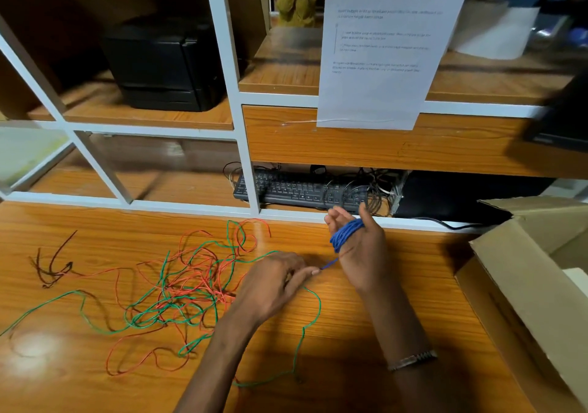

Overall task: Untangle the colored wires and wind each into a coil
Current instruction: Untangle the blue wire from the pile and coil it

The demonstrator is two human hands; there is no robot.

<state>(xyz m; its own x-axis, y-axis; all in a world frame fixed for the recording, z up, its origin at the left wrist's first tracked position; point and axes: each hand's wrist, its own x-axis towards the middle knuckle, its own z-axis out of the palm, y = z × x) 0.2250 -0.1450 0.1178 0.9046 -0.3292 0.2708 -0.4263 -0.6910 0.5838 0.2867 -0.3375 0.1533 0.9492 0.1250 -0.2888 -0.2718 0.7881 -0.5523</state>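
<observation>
The blue wire (345,234) is almost fully wound: it sits as a coil around the palm and fingers of the right hand (358,247), which is held palm-up with fingers loosely curled. Only a short free tail remains, pinched between the fingertips of the left hand (273,282) just beside the right palm.

Remaining work, by estimate: finish the blue tail, then separate and coil the green wire (162,314) and the red wire (197,272), which lie tangled together on the tabletop (366,333). A dark wire (52,266) lies apart at the left, uncoiled.

Legible text: the posted sheet (388,46) reads "Fill Cardboard Box (Internal Packaging)"; smaller lines are too blurred to read.
</observation>
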